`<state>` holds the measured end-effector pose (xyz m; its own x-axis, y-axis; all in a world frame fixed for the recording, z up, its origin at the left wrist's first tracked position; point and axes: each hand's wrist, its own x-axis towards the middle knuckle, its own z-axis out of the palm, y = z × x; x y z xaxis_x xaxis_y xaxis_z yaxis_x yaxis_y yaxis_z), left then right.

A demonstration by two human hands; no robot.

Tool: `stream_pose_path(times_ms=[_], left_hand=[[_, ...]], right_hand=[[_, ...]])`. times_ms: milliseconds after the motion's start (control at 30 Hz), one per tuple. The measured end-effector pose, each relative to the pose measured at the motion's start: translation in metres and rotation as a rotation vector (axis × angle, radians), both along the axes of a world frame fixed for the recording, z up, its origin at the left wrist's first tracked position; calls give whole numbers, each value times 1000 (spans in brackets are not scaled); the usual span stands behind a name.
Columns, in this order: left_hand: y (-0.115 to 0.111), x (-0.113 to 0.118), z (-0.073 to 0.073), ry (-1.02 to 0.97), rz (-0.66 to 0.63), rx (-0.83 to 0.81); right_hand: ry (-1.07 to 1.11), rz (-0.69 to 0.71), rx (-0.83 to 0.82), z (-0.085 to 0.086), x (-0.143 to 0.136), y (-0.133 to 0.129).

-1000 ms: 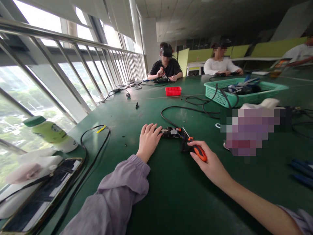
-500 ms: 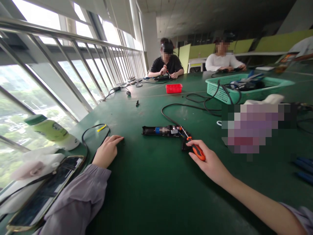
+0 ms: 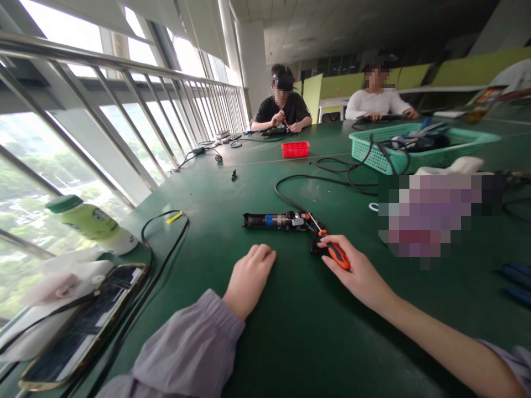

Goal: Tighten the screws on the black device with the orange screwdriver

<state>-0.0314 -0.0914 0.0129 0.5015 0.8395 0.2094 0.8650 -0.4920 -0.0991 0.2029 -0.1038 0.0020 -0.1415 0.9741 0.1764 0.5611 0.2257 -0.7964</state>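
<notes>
My right hand (image 3: 360,272) is closed on the orange-and-black handle of a screwdriver (image 3: 339,256). Its metal shaft slants up and left to the opened end of a black corded device (image 3: 269,221), which lies flat on the green table with a blue section, wires and inner parts showing. The exact kind of device is not clear. My left hand (image 3: 251,282) is just below the device, apart from it, with its fingers curled in; whatever the fingertips may hold is hidden.
A phone (image 3: 83,326), a black strap (image 3: 166,257) and a green-capped bottle (image 3: 93,224) are at left by the railing. Farther off are a red tray (image 3: 295,150) and a green basket (image 3: 373,160) with cables. Two people sit across the table (image 3: 199,193).
My left hand has moved right, from beside the strap to just below the device, and its outstretched finger is now curled in. My right hand and the screwdriver have barely moved.
</notes>
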Motion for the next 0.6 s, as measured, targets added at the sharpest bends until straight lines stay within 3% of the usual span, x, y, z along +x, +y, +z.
stream_pose_path(times_ms=[100, 200, 333, 600], left_hand=[[7, 41, -4, -3, -177, -29], [26, 57, -8, -76, -162, -17], [49, 41, -11, -258, 12, -8], [64, 17, -13, -387, 149, 23]], right_hand=[[54, 3, 23, -3, 0, 1], [113, -62, 73, -5, 2, 3], [124, -248, 122, -3, 9, 5], [159, -63, -4, 2, 10, 0]])
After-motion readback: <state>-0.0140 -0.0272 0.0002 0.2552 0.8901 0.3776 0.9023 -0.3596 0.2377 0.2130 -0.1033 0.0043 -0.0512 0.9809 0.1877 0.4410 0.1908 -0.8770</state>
